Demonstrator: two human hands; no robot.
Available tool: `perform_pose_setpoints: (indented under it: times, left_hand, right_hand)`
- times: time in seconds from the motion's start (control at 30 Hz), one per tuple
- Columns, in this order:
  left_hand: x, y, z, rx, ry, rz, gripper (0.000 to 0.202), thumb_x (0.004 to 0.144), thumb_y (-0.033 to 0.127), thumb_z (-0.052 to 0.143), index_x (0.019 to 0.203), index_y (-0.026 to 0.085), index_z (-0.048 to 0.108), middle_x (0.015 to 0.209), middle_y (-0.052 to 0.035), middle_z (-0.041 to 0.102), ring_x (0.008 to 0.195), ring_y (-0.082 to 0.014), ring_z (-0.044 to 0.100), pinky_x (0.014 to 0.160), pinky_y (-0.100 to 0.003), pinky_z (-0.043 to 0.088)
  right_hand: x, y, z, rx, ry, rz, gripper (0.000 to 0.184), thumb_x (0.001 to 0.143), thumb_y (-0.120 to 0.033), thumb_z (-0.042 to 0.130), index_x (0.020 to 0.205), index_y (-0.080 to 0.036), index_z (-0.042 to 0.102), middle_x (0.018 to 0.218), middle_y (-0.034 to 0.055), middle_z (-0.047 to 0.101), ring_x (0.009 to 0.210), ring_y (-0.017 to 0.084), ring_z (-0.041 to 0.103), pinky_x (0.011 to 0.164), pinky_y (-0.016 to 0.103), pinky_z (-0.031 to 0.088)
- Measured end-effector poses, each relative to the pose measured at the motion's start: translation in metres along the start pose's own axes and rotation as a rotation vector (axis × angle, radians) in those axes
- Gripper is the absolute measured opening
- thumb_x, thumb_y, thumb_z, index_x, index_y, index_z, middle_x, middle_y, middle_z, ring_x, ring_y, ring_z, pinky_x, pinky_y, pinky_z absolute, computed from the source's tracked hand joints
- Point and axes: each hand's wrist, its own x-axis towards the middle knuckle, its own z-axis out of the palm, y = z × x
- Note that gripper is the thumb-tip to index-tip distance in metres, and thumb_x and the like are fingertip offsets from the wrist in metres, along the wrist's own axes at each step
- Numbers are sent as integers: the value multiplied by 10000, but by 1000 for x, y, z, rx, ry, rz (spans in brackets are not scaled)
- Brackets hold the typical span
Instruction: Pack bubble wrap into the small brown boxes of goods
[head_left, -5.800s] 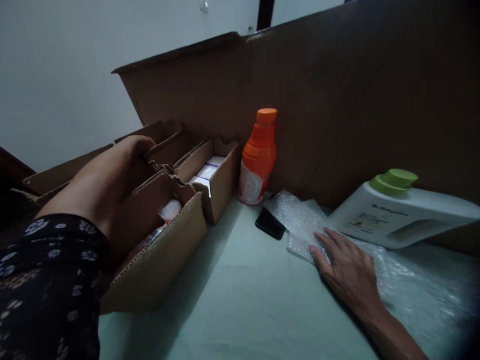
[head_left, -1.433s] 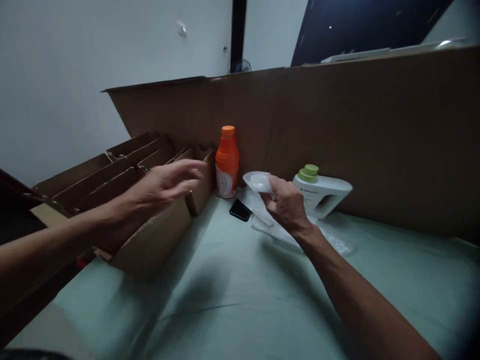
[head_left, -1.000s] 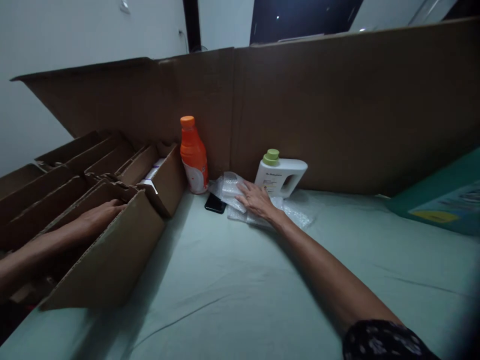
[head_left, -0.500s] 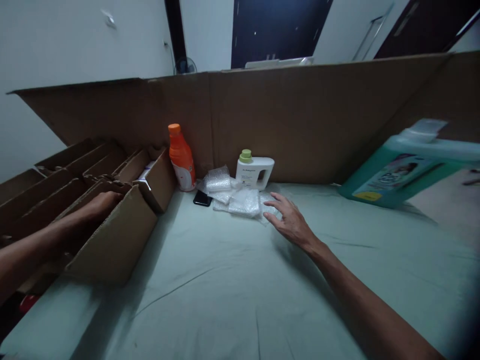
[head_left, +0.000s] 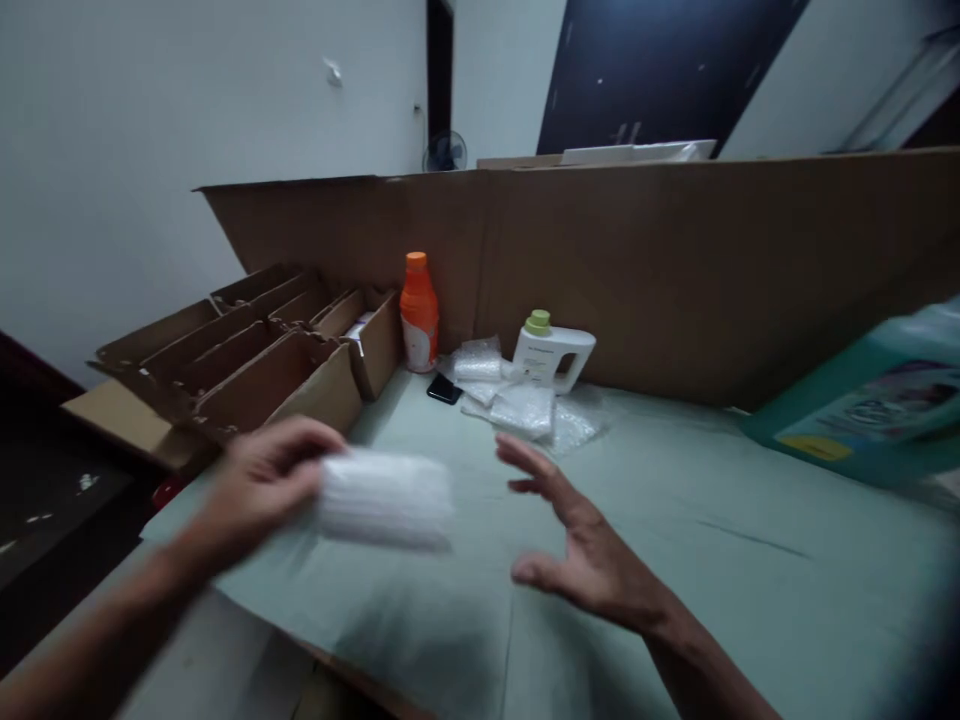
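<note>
My left hand (head_left: pixel 274 480) grips one end of a whitish bundle wrapped in bubble wrap (head_left: pixel 386 500), held above the table and blurred by motion. What the wrap encloses cannot be made out. To its right, my right hand (head_left: pixel 581 550) is in the air with thumb and fingers spread, holding nothing, its fingertips apart from the bundle. Beyond the hands lie several clear bubble-wrap pieces (head_left: pixel 523 408) in a loose pile. A white jug with a green cap (head_left: pixel 551 355) stands behind that pile. At the pile's left is a black phone-like object (head_left: pixel 444 389).
Open cardboard boxes (head_left: pixel 319 395) stand in a group at the left. An orange bottle (head_left: pixel 418 315) is beside them. A big jug of green liquid (head_left: pixel 862 400) stands at the right. A cardboard wall (head_left: pixel 675 270) closes off the back of the cloth-covered table (head_left: pixel 675 500).
My left hand has come out of the front cardboard box and now holds the bubble-wrapped bundle over the table. My right hand has drawn back from the bubble-wrap pile. The view has shifted left.
</note>
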Motion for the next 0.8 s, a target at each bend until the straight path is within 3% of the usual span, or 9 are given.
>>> perform_pose_setpoints:
  times: [0.07,0.13,0.23,0.37,0.47,0.53,0.6,0.7,0.8]
  left_hand:
    - [-14,-14,81,-245,-231,-53,198,787,291,549,878,176,682,801,-33,685,723,-183,631,628,-263,497]
    - [-23,-34,145,-335,-305,-101,222,760,186,501,880,169,687,733,-21,654,664,-166,607,600,-257,481]
    - [-38,-64,190,-103,-368,26,249,743,99,540,867,191,734,918,-57,706,872,-200,658,799,-301,527]
    - [-59,-87,186,40,-347,94,263,776,96,564,910,215,756,1139,-100,682,1014,-245,673,897,-355,558]
    - [-65,-102,166,-87,-53,39,333,812,122,543,1068,228,727,1158,-106,662,1051,-246,674,858,-341,593]
    - [-65,-117,149,-119,244,-81,332,859,196,532,1150,232,688,1189,-124,633,1096,-274,653,682,-306,605]
    - [-62,-133,131,-97,544,-205,390,880,283,547,1259,231,621,1279,-146,585,1145,-311,625,580,-301,586]
    - [-53,-152,112,-46,811,-242,603,860,321,600,1440,229,463,1435,-160,483,1302,-350,539,911,-466,604]
    - [-40,-160,104,-76,849,-223,740,868,312,607,1545,238,318,1541,-165,379,1445,-361,411,1175,-587,403]
  right_hand:
    - [-9,0,19,72,-141,55,929,834,-611,742,1609,-332,312,1615,130,409,1384,308,536,1080,479,515]
    - [-26,16,39,18,-235,171,745,866,-559,716,1525,-300,486,1513,133,545,1298,308,614,1075,489,520]
    - [-59,56,64,-190,-250,279,463,909,-496,630,1305,-270,708,1332,129,692,1235,330,658,1068,530,526]
    - [-78,86,66,-462,-237,232,430,892,-499,614,1250,-303,749,1317,121,701,1217,372,666,1000,598,562]
    - [-49,76,38,-561,-211,109,410,885,-528,644,1237,-344,746,1346,99,686,1180,371,686,917,584,610]
    - [-6,58,24,-590,-148,-7,394,927,-500,614,1278,-351,711,1366,87,674,1173,344,692,905,546,624]
    - [52,34,27,-609,-89,-135,421,961,-435,591,1365,-327,640,1425,91,631,1210,317,675,931,505,619]
    - [153,1,66,-645,-84,-305,602,951,-238,595,1535,-250,445,1580,130,462,1357,298,566,1012,463,577]
    - [241,-18,118,-774,-181,-339,766,884,-131,665,1577,-252,364,1660,159,311,1376,295,541,951,387,580]
